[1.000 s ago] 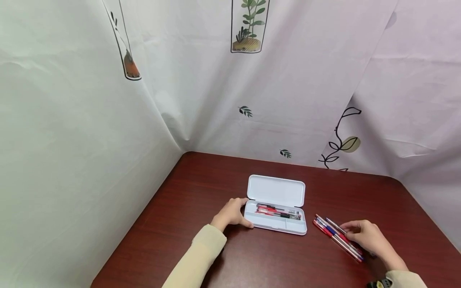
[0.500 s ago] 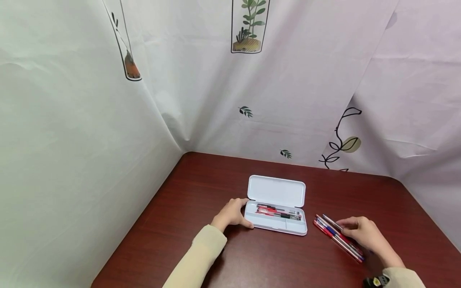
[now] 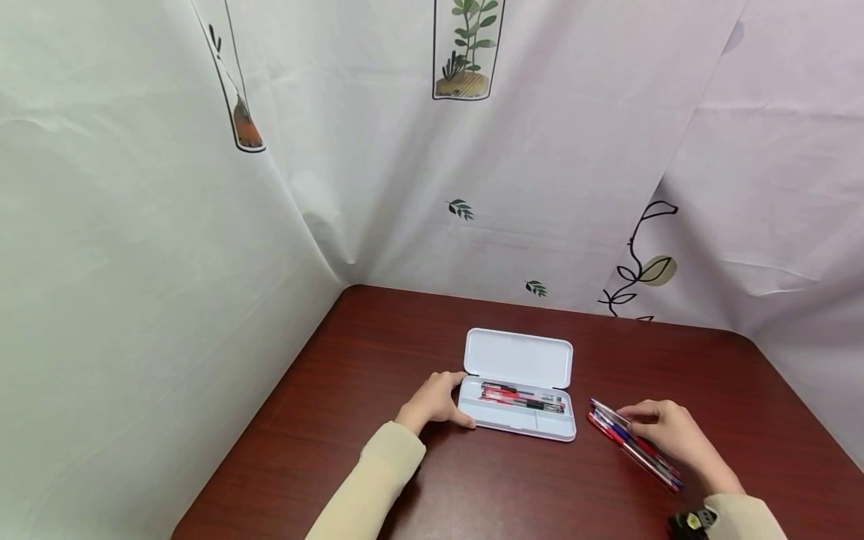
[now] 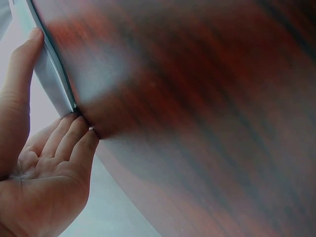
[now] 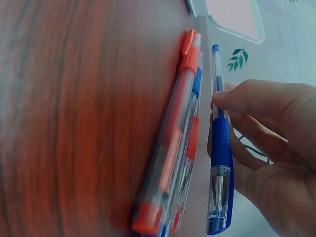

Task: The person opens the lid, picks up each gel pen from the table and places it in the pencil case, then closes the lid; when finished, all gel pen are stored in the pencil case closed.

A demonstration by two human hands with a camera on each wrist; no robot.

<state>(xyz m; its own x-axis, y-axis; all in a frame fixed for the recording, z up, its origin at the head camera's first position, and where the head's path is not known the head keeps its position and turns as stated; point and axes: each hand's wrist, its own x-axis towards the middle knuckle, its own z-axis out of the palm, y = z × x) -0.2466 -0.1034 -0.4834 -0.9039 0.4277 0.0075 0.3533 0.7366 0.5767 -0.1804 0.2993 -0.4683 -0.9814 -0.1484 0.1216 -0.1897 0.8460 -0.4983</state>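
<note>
An open white pencil case (image 3: 518, 360) lies on the dark red table (image 3: 378, 352), with several red and black pens (image 3: 521, 397) in its tray. My left hand (image 3: 454, 399) grips the case's left end; in the left wrist view its thumb (image 4: 22, 64) lies along the case's edge (image 4: 54, 79) and its fingers (image 4: 74, 140) touch the corner. To the right of the case a bundle of red and blue pens (image 3: 634, 448) lies on the table. My right hand (image 5: 222, 113) pinches one blue pen (image 5: 220, 148) beside the red ones (image 5: 173, 148).
White printed curtains (image 3: 472, 187) close in the table at the back, left and right. The table's left edge (image 3: 256, 420) runs close to the left curtain. A corner of the case's lid (image 5: 232, 19) shows beyond the pens in the right wrist view.
My right hand has slid a little left and away along the loose pens and now pinches the blue pen. The left hand and the case have stayed still.
</note>
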